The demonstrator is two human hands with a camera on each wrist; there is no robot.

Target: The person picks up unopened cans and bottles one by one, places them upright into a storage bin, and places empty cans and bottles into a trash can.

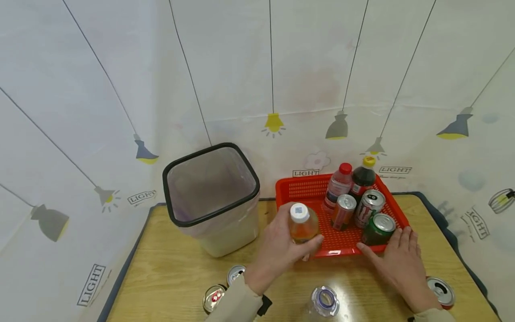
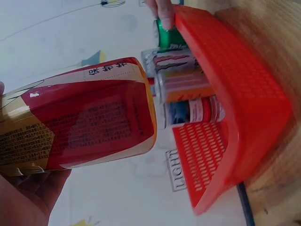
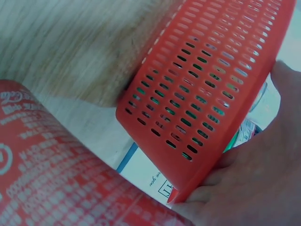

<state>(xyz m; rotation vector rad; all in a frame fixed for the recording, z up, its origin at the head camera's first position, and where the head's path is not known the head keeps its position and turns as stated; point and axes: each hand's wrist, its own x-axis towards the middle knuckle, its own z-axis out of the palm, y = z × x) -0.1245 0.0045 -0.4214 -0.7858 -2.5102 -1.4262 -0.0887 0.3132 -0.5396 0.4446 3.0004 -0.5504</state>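
My left hand (image 1: pixel 277 246) grips a bottle (image 1: pixel 303 230) with a white cap and amber liquid, held over the near left part of the red basket (image 1: pixel 338 243). In the left wrist view the bottle's red and cream label (image 2: pixel 89 117) faces the camera. My right hand (image 1: pixel 402 268) holds the basket's near right corner, its fingers bent over the rim (image 3: pixel 235 141). Beside that hand, inside the basket, stands a green can (image 1: pixel 378 230). Two more cans (image 1: pixel 344 212) (image 1: pixel 369 208), a red-capped bottle (image 1: pixel 339 185) and a yellow-capped dark bottle (image 1: pixel 364 176) stand there too.
Left of the basket stands a pale bin (image 1: pixel 231 232) with a black rim. Two cans (image 1: pixel 214 297) (image 1: pixel 236 273) are near my left forearm. A clear uncapped bottle (image 1: pixel 325 300) stands in front. A red can (image 1: pixel 441 293) sits by my right wrist.
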